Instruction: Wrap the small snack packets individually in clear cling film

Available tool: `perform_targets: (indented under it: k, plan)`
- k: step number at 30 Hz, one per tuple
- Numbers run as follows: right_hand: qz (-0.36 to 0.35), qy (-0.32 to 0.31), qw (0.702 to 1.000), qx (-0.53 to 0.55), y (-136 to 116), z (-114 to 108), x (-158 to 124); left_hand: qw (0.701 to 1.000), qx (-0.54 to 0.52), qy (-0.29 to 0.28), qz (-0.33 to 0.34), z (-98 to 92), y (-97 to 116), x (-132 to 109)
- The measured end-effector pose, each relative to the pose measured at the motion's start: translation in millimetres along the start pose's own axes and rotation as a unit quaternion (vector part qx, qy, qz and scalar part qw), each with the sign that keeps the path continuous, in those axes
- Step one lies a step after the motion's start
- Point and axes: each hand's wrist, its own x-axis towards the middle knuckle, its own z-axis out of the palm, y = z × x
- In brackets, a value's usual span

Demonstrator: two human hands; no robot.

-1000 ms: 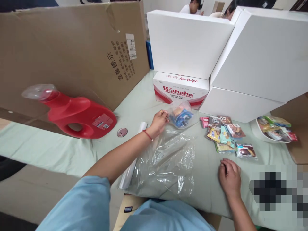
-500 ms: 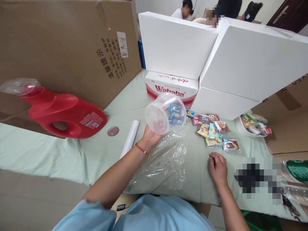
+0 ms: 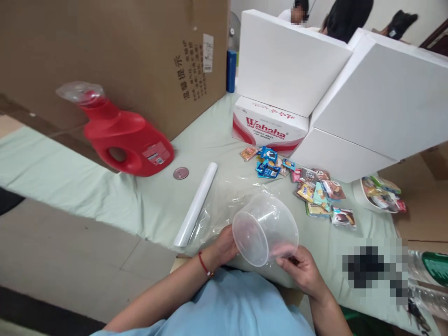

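Observation:
A clear plastic tub (image 3: 275, 224) is tilted on its side close to my body, its base turned toward the left. My left hand (image 3: 226, 245) is closed around the base side of the tub. At the rim on the right, my right hand (image 3: 304, 268) grips the edge between thumb and fingers. Behind the tub lies a crumpled clear plastic bag (image 3: 227, 196). Blue snack packets (image 3: 268, 163) are in a small heap farther back, and a pile of mixed wrapped snacks (image 3: 318, 191) lies to their right.
A white bowl (image 3: 357, 196) with snacks stands at right. On the left are a red detergent jug (image 3: 129, 135), a round disc (image 3: 181, 173) and a white roll (image 3: 196, 205). A Wahaba carton (image 3: 269, 123), white boards (image 3: 294, 60) and a big cardboard box (image 3: 122, 56) border the table.
The tub has come down toward my body, away from the blue packets. My right hand has moved left from the table and taken its rim. My view has shifted left.

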Motion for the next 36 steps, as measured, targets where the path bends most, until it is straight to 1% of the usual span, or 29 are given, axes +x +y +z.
perform_targets:
  k: [2, 3, 4, 5, 6, 7, 8, 9, 10, 12, 14, 16, 19, 20, 21, 22, 23, 24, 26, 28, 30, 31, 33, 35, 36]
  plan:
    - [-0.02, 0.008, 1.0, -0.005, -6.4, 5.9, -0.6, 1.0, -0.003, 0.002, 0.002, 1.6, 7.0, -5.8]
    - [-0.029, 0.015, 0.999, -0.019, -9.1, 7.0, 0.6, 1.0, 0.019, 0.005, 0.013, 1.0, 11.2, -10.2]
    - [-0.036, 0.021, 0.998, -0.042, -11.6, 7.2, 3.0, 0.997, 0.066, 0.01, 0.033, -0.7, 15.8, -15.5]
    - [-0.041, 0.025, 0.996, -0.073, -14.0, 6.6, 6.7, 0.988, 0.138, 0.016, 0.062, -3.2, 20.6, -21.5]
    - [-0.049, 0.027, 0.993, -0.107, -16.5, 5.7, 11.7, 0.968, 0.229, 0.022, 0.098, -6.6, 25.4, -28.3]
    - [-0.06, 0.025, 0.988, -0.143, -19.0, 4.8, 17.6, 0.936, 0.326, 0.026, 0.134, -10.7, 29.9, -35.4]
    - [-0.074, 0.023, 0.981, -0.18, -21.5, 4.0, 24.1, 0.896, 0.41, 0.026, 0.169, -15.4, 33.6, -42.8]
    - [-0.092, 0.021, 0.972, -0.215, -23.9, 3.6, 30.8, 0.86, 0.469, 0.025, 0.197, -20.7, 36.4, -50.3]
    - [-0.111, 0.025, 0.962, -0.248, -25.9, 3.5, 37.3, 0.831, 0.508, 0.025, 0.223, -26.5, 38.1, -57.5]
    - [-0.138, 0.052, 0.94, -0.309, -28.3, 3.2, 48.5, 0.791, 0.545, 0.039, 0.275, -39.8, 38.3, -70.7]
    - [-0.143, 0.111, 0.914, -0.363, -27.5, -0.9, 55.3, 0.754, 0.563, 0.073, 0.33, -54.9, 36.2, -81.3]
    - [-0.134, 0.202, 0.877, -0.414, -24.3, -12.4, 56.1, 0.717, 0.583, 0.109, 0.366, -69.7, 34.2, -88.9]
    - [-0.092, 0.355, 0.796, -0.481, -19.3, -43.0, 42.2, 0.662, 0.621, 0.137, 0.397, -84.3, 33.5, -95.2]
    - [-0.069, 0.39, 0.771, -0.499, -18.2, -54.5, 33.7, 0.647, 0.632, 0.139, 0.403, -86.2, 33.5, -96.0]
    - [-0.044, 0.413, 0.751, -0.514, -17.3, -65.4, 23.5, 0.635, 0.642, 0.137, 0.407, -86.6, 33.6, -96.1]
    - [-0.022, 0.42, 0.738, -0.528, -16.1, -74.9, 11.9, 0.624, 0.65, 0.134, 0.412, -86.0, 33.6, -95.3]
    - [-0.004, 0.415, 0.732, -0.54, -14.4, -82.5, -0.8, 0.613, 0.657, 0.131, 0.419, -84.6, 33.8, -93.7]
    - [0.008, 0.401, 0.733, -0.549, -11.9, -87.8, -14.2, 0.599, 0.664, 0.13, 0.428, -83.0, 34.0, -91.2]
    - [0.015, 0.358, 0.747, -0.56, -3.2, -91.7, -42.6, 0.564, 0.677, 0.134, 0.454, -80.2, 34.8, -83.9]
    - [0.023, 0.311, 0.766, -0.562, 9.2, -88.5, -70.8, 0.524, 0.691, 0.141, 0.477, -79.9, 36.2, -74.8]
    - [0.05, 0.267, 0.787, -0.553, 20.7, -82.4, -96.1, 0.489, 0.71, 0.147, 0.484, -83.2, 37.4, -65.3]
    - [0.076, 0.242, 0.802, -0.541, 24.0, -80.0, -106.8, 0.474, 0.723, 0.146, 0.481, -86.4, 37.8, -60.9]
    - [0.146, 0.177, 0.842, -0.488, 21.9, -79.6, -123.2, 0.443, 0.754, 0.135, 0.466, -95.8, 38.0, -53.5]
    - [0.23, 0.095, 0.885, -0.393, 9.0, -89.8, -131.8, 0.409, 0.788, 0.111, 0.446, -108.1, 37.2, -48.7]
    - [0.264, 0.061, 0.901, -0.34, 0.7, -100.1, -132.6, 0.396, 0.802, 0.096, 0.437, -114.5, 36.5, -47.4]
